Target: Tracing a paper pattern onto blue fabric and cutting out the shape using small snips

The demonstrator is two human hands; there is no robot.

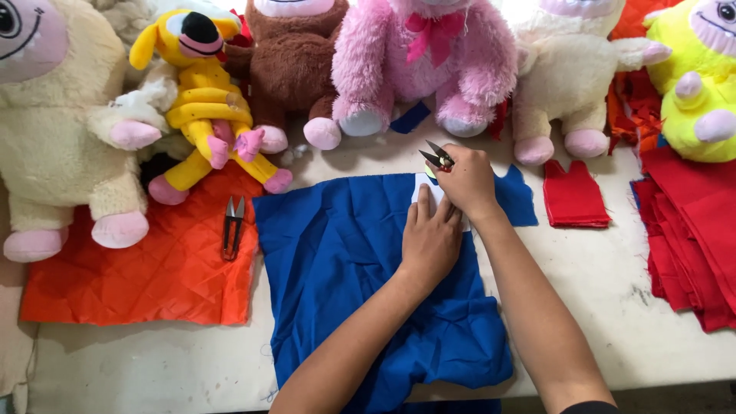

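Observation:
A crumpled blue cloth (pixel 345 268) lies spread on the white table (pixel 613 291) in front of me. My left hand (pixel 431 239) presses flat on a white paper pattern (pixel 423 188) that lies on the cloth's far edge. Just beyond it, my right hand (pixel 464 180) grips small thread snips (pixel 437 158), their blades apart and pointing left at the cloth's top edge.
A second pair of snips (pixel 233 227) rests on an orange quilted cloth (pixel 146 268) at the left. A folded red piece (pixel 573 195) and a stack of red cloth (pixel 694 238) lie at the right. Several plush toys (pixel 429 61) line the table's far side.

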